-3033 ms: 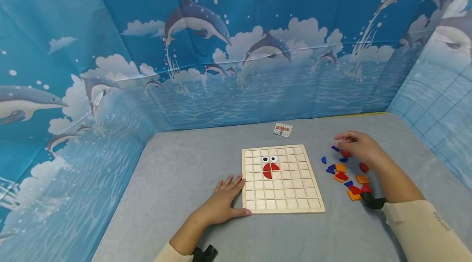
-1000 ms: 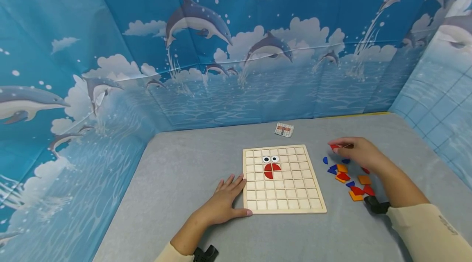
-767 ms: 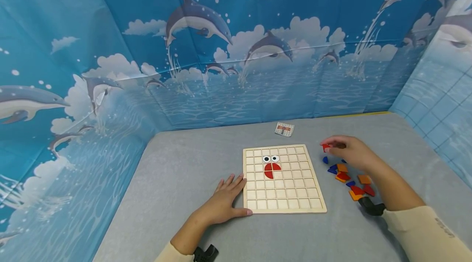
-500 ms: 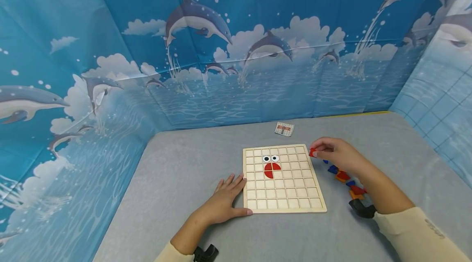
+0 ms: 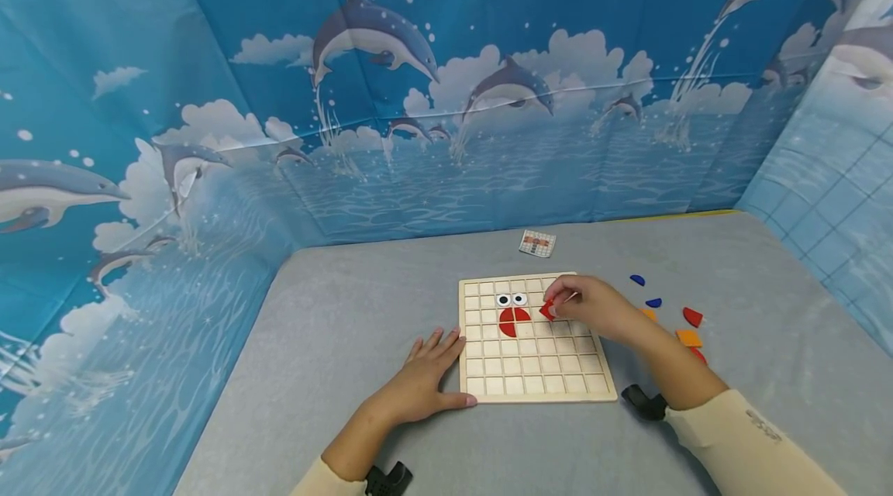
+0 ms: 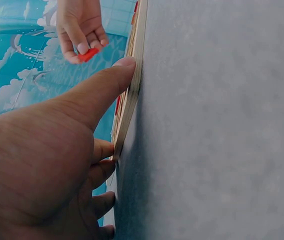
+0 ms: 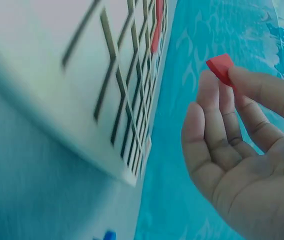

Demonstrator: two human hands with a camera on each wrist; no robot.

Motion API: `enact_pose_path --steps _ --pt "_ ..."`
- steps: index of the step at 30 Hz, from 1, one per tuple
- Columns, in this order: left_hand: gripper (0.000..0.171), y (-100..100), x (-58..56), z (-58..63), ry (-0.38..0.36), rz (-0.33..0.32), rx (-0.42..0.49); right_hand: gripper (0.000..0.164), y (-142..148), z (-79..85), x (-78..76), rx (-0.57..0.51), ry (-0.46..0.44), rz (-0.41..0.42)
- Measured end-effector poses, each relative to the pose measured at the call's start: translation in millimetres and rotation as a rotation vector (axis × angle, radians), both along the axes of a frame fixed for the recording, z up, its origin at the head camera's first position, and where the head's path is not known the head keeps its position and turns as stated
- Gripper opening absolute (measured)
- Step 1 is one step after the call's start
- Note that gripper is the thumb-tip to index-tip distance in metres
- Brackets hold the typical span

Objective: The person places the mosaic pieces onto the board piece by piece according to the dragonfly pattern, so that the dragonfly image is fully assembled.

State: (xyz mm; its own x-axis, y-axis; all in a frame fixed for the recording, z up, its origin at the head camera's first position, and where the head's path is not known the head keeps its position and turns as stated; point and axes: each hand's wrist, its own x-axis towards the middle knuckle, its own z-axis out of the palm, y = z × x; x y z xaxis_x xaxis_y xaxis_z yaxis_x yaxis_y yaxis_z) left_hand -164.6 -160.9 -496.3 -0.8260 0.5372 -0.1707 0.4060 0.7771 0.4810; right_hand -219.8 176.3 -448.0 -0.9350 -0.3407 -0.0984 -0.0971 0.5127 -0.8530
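Observation:
A square wooden grid board (image 5: 519, 365) lies on the grey table. Two round eye pieces (image 5: 512, 300) and three red quarter-circle pieces (image 5: 508, 323) sit in its cells. My left hand (image 5: 422, 384) rests at the board's left edge and near corner, fingers spread and thumb on the corner. My right hand (image 5: 589, 308) is over the board's right part and pinches a red quarter-circle piece (image 7: 221, 69) between thumb and fingers. In the head view that piece is just right of the red pieces in the cells.
Loose blue pieces (image 5: 653, 302), orange squares (image 5: 689, 338) and red pieces (image 5: 692, 316) lie right of the board, partly hidden by my right forearm. A small picture card (image 5: 537, 243) lies behind the board. A blue dolphin curtain (image 5: 432, 170) stands behind the table.
My right hand has picked up a red piece from the loose pieces and carried it left over the board. The left hand has stayed at the board's edge.

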Motion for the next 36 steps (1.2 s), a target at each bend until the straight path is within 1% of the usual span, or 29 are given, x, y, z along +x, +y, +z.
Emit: enact_pose_path --steps 5,10,16,24,30,36 --pt "0.098 0.1 -0.5 0.2 -0.002 0.0 -0.007 0.012 -13.9 -6.3 -0.2 0.007 0.009 0.009" --pt "0.098 0.5 -1.3 0.1 0.001 0.003 -0.004 0.01 -24.7 -11.3 -0.8 0.058 0.017 0.002" --pt "0.098 0.1 -1.7 -0.6 0.001 0.001 -0.005 0.005 -34.0 -14.9 -2.9 0.113 0.0 -0.009" --pt "0.098 -0.1 -1.5 -0.7 0.002 0.004 -0.002 0.003 -38.9 -21.7 -6.8 0.131 0.011 0.015" --pt "0.098 0.0 -1.1 -0.1 0.005 0.002 -0.004 0.003 -41.3 -22.2 -6.9 0.159 0.037 0.006" --pt "0.098 -0.2 -1.2 -0.4 -0.001 0.002 -0.001 0.008 -44.5 -22.2 -5.4 0.208 0.074 0.014"
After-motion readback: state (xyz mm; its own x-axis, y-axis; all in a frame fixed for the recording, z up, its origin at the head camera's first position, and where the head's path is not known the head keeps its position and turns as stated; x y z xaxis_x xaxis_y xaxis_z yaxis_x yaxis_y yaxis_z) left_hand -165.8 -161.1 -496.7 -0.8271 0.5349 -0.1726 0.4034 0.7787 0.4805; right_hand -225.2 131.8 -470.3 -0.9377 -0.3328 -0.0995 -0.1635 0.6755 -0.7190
